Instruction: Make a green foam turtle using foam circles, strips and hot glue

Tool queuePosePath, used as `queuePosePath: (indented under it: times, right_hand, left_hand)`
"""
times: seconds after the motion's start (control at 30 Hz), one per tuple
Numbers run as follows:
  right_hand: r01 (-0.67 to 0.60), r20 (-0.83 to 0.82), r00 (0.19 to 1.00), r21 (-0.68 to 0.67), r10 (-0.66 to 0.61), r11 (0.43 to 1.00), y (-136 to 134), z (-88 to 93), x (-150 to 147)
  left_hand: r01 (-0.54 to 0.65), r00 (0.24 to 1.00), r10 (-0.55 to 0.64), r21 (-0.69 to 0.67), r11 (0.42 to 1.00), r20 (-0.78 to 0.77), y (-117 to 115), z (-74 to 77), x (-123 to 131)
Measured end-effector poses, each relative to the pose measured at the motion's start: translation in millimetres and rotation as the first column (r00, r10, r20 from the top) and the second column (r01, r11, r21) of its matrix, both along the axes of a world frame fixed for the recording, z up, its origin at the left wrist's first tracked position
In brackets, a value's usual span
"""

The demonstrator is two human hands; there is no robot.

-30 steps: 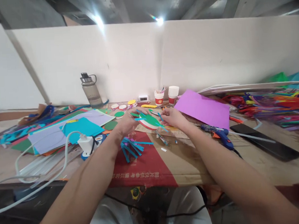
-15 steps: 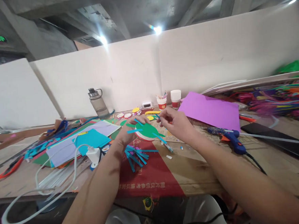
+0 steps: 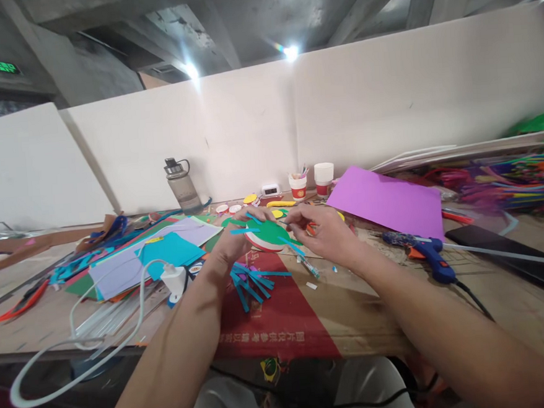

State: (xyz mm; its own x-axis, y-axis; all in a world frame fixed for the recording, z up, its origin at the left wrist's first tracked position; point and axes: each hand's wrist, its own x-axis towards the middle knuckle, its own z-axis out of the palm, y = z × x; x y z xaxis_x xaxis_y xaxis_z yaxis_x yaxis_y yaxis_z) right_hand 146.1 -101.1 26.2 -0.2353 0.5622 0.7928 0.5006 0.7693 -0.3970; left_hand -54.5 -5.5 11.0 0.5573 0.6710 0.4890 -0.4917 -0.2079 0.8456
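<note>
My left hand (image 3: 237, 240) grips the far left edge of a round green paper craft (image 3: 273, 234) with a white and red rim. Blue paper strips (image 3: 245, 231) stick out from its edges. At its right side is my right hand (image 3: 318, 229), fingers pinched together by the edge; whatever they hold is too small to make out. Below the craft lies a loose pile of blue paper strips (image 3: 252, 287) over a bit of purple. A slim pen-like item (image 3: 311, 266) rests on the cardboard just right of it.
To the right are a blue glue gun (image 3: 431, 255), a purple sheet (image 3: 388, 202) and a black slab (image 3: 509, 262). Coloured sheets (image 3: 170, 254) and a white charger with cable (image 3: 172, 282) lie left. Behind stand a bottle (image 3: 183, 188) and paper cups (image 3: 324, 182).
My right hand has moved in to the craft's right edge, where a gap showed before. My left hand keeps its hold. The whole view has shifted slightly.
</note>
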Motion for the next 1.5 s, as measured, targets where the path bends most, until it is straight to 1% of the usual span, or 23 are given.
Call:
queuePosePath:
  times: [0.1, 0.2, 0.37, 0.57, 0.77, 0.93, 1.07, 1.27, 1.5]
  right_hand:
    - [-0.02, 0.007, 1.0, 0.031, 0.02, 0.999, 1.1, -1.1, 0.6]
    - [-0.026, 0.017, 1.0, 0.056, 0.025, 0.998, 2.3, -2.1, 1.4]
    - [-0.024, 0.04, 0.999, 0.017, 0.023, 1.0, 1.8, -1.4, 2.1]
    - [-0.049, 0.044, 0.998, 0.016, 0.048, 0.999, 0.9, -0.5, 2.8]
    - [-0.043, 0.049, 0.998, 0.058, 0.04, 0.997, 1.6, -1.6, 3.9]
    - [-0.034, 0.066, 0.997, 0.062, 0.03, 0.997, 0.9, -1.6, 4.0]
    - [-0.017, 0.075, 0.997, 0.049, 0.014, 0.999, 0.5, -1.2, 3.8]
    - [-0.025, 0.083, 0.996, 0.07, 0.019, 0.997, 1.0, -1.9, 4.5]
    - [-0.013, 0.103, 0.995, 0.065, 0.006, 0.998, -0.2, -0.6, 5.4]
  left_hand:
    - [0.015, 1.0, -0.015, -0.002, 1.0, -0.001, -0.9, 1.3, 1.3]
    - [0.004, 1.0, -0.004, -0.001, 1.0, -0.019, -2.5, 2.7, 1.8]
    - [-0.034, 0.998, 0.035, 0.011, 0.999, -0.043, -3.6, 2.7, 1.0]
    - [-0.041, 0.999, 0.041, -0.004, 0.999, 0.0, -3.5, 4.0, 4.0]
    - [-0.022, 0.999, 0.023, 0.047, 0.999, -0.026, -7.3, 8.3, 5.6]
    - [-0.045, 0.998, 0.048, 0.083, 0.996, -0.041, -8.0, 10.2, 5.8]
    - [-0.06, 0.997, 0.062, 0.061, 0.996, -0.047, -10.9, 12.9, 7.4]
    - [-0.056, 0.997, 0.058, 0.036, 0.998, -0.054, -15.1, 15.3, 8.5]
    - [-0.055, 0.998, 0.055, 0.002, 0.998, -0.029, -10.3, 9.1, 8.4]
